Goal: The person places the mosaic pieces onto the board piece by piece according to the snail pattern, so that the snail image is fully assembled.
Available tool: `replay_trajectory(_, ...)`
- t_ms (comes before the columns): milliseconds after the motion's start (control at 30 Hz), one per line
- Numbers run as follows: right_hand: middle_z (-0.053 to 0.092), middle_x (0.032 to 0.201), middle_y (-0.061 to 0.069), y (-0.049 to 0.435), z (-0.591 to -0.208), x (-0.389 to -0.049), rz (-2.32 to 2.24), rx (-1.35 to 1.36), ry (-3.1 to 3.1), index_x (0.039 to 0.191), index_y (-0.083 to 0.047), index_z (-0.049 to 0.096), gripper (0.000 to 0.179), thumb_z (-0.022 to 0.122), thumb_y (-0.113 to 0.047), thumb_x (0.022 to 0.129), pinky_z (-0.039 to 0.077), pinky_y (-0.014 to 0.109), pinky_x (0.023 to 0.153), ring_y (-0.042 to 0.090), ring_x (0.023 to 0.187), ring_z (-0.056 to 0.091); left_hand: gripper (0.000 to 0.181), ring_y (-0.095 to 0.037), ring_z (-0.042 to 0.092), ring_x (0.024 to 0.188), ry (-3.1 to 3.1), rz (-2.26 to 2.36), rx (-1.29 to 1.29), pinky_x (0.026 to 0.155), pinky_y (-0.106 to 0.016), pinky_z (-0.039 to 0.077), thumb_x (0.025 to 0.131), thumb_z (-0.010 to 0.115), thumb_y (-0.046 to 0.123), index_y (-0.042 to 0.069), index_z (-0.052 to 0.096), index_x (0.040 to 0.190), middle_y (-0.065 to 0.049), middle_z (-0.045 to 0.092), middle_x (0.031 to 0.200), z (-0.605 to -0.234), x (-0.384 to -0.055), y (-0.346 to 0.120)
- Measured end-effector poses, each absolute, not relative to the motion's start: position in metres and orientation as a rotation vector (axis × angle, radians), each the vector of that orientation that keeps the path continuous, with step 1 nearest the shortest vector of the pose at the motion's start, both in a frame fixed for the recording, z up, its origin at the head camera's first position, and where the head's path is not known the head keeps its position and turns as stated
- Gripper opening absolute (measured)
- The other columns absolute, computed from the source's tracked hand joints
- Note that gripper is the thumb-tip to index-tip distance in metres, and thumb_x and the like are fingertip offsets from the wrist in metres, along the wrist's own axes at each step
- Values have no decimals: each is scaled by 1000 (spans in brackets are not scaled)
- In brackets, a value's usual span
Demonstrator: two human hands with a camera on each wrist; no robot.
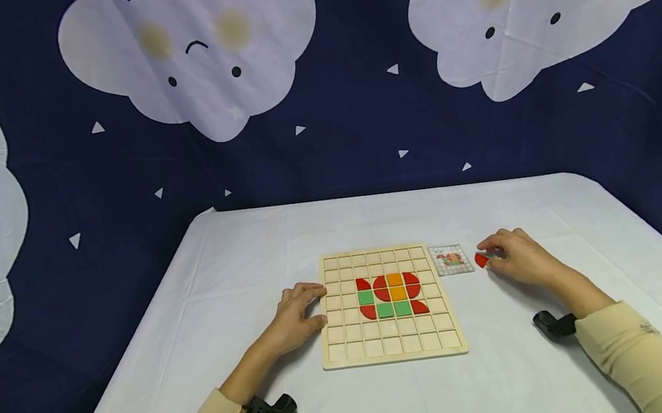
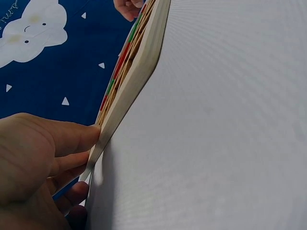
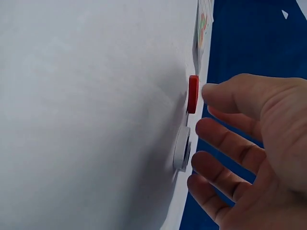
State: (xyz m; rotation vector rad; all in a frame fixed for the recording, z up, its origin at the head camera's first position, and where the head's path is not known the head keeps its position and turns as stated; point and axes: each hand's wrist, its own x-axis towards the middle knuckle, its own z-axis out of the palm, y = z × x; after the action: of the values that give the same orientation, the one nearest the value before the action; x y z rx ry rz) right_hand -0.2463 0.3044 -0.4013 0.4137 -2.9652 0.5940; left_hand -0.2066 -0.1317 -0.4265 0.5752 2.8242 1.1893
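Note:
A square wooden grid board (image 1: pixel 393 349) lies on the table, with red, orange and green tiles in its middle cells. My left hand (image 1: pixel 293 318) rests against its left edge, thumb and forefinger spread apart. In the left wrist view, that hand's thumb (image 2: pixel 79 136) touches the board's rim (image 2: pixel 139 72). Right of the board, my right hand (image 1: pixel 517 257) hovers by a loose red rounded tile (image 1: pixel 481 260). The right wrist view shows the red tile (image 3: pixel 193 94) on the table, just off the thumb tip, fingers loosely bent.
A small printed pattern card (image 1: pixel 451 259) lies between the board and the red tile. Near the red tile, a low white object (image 3: pixel 181 149) of unclear kind appears in the right wrist view. Behind the white-covered table (image 1: pixel 255 242) hangs a dark blue cloth (image 1: pixel 360 142) with clouds.

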Motion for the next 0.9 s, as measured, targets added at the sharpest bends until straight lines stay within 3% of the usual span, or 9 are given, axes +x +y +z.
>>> replay_trajectory(533, 62, 99, 14, 303, -405, -261, 493, 448, -2988, 105, -5, 70, 34, 71, -21, 75, 31, 33, 70, 27, 85, 43, 43, -23, 38, 113, 2827, 1191, 578, 92, -43, 30, 83, 68, 10, 7, 59, 125, -4, 51, 132, -429, -207, -132)
replay_trajectory(900, 63, 100, 13, 308, -406, -253, 558, 419, -2993, 101, -7, 71, 27, 70, -18, 77, 31, 34, 73, 27, 89, 43, 44, -22, 39, 110, 2846, 1201, 561, 91, -39, 30, 80, 68, 7, 5, 60, 123, -5, 53, 130, -428, -208, -130)
